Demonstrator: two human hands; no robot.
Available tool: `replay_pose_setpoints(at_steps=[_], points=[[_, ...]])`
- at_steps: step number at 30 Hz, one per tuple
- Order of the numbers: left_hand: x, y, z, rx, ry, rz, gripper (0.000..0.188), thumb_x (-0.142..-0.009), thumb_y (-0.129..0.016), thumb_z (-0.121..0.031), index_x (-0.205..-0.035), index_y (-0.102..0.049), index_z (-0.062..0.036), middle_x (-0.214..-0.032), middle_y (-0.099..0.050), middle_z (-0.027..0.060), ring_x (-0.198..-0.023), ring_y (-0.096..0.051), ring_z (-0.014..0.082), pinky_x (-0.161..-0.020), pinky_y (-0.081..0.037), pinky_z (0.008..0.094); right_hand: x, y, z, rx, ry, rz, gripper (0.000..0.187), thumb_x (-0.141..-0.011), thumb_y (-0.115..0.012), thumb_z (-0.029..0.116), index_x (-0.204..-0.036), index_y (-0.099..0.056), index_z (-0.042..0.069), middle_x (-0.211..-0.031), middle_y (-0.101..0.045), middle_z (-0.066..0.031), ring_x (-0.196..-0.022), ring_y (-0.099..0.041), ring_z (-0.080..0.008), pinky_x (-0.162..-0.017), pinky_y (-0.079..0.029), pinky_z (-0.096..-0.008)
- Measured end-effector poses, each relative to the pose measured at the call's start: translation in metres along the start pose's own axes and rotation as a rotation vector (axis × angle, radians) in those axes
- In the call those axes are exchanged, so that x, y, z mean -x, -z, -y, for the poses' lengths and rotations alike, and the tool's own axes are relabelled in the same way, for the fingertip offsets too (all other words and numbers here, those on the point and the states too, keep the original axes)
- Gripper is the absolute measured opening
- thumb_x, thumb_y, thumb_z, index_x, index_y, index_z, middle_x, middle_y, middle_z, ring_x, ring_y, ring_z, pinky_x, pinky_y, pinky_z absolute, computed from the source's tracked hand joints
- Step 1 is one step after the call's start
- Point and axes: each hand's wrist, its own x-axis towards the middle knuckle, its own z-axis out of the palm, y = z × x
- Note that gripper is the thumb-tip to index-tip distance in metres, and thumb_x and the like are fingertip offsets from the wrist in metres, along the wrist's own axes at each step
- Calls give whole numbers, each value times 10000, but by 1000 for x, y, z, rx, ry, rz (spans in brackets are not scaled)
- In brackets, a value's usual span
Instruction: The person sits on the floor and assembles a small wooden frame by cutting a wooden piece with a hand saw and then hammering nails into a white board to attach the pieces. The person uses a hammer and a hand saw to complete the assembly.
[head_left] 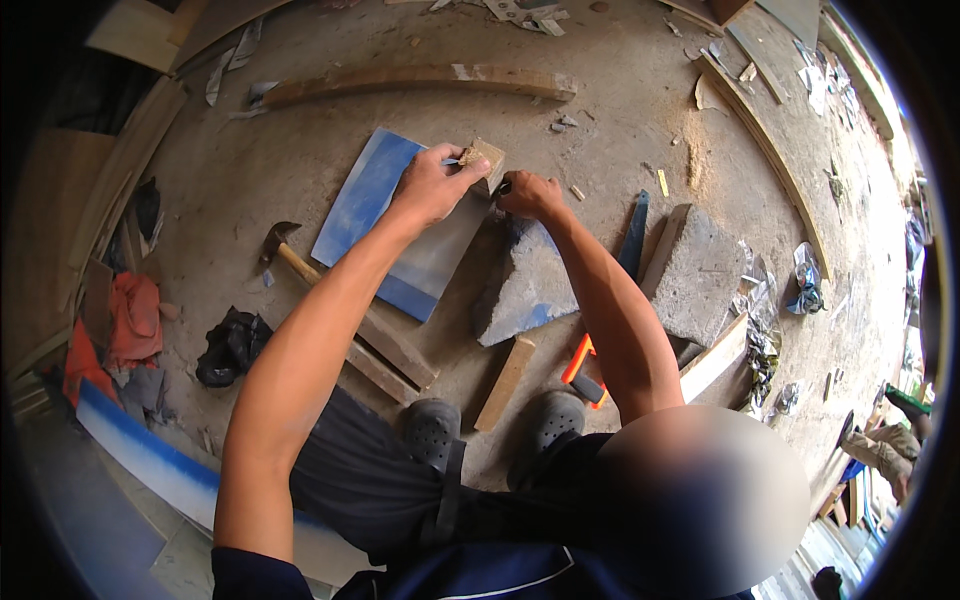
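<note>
My left hand (432, 182) grips a small block of light wood (486, 158) and holds it down on a blue-and-grey board (380, 215) lying on the concrete floor. My right hand (528, 193) is closed close beside the block, fingers pinched around something small and dark that I cannot make out. Both hands meet above a grey stone slab (525, 280) with blue paint on its edge.
A claw hammer (285, 255) lies left of the board. Short wooden strips (507, 383) lie by my shoes. A second stone slab (695, 270), a saw with an orange handle (585, 370), a long curved plank (420, 80), dark and orange rags (135, 320) and scattered scraps surround me.
</note>
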Motion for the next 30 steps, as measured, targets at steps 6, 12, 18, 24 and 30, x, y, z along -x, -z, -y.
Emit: replay_pose_setpoints(at_steps=[6,12,18,24,30], points=[[-7,-1,7,45,-7,23,545,-804,-715,-451,-1106,-646,-3,-909,-712,143,-826,-653,190,-755,-499,328,-53,-19,-43,-254,151,137,356,-805,-546,249,-1081,-684,72,-1094,-674,-168,-1069,-622,-351,-899,-425,-548],[-4,1,7,56,-14,-1,517,-823,-726,-417,-1102,-635,9,-805,-648,58,-704,-566,107,-630,-449,262,-49,-17,-25,-162,-2,146,352,-819,-522,242,-1108,-684,122,-1173,-654,-131,-1150,-584,-337,-926,-423,-514],[0,-6,1,118,-49,-1,495,-838,-725,-396,-1104,-626,9,-728,-608,8,-624,-503,54,-553,-402,221,-31,-8,-14,-95,-84,98,401,-780,-583,305,-1145,-676,169,-1210,-649,-96,-1175,-582,-298,-964,-408,-465],[1,-4,-1,55,-33,-32,500,-811,-728,-400,-1057,-643,27,-899,-706,152,-808,-650,181,-743,-501,323,1,12,16,102,-62,87,446,-720,-683,397,-1101,-691,165,-1150,-677,-91,-1118,-618,-275,-924,-434,-451],[-9,-13,2,42,-86,-46,479,-806,-718,-420,-1038,-660,-5,-919,-708,159,-854,-673,243,-777,-502,348,6,7,11,130,-22,-30,522,-651,-754,487,-1051,-706,155,-1042,-713,-67,-1002,-667,-256,-896,-413,-464]])
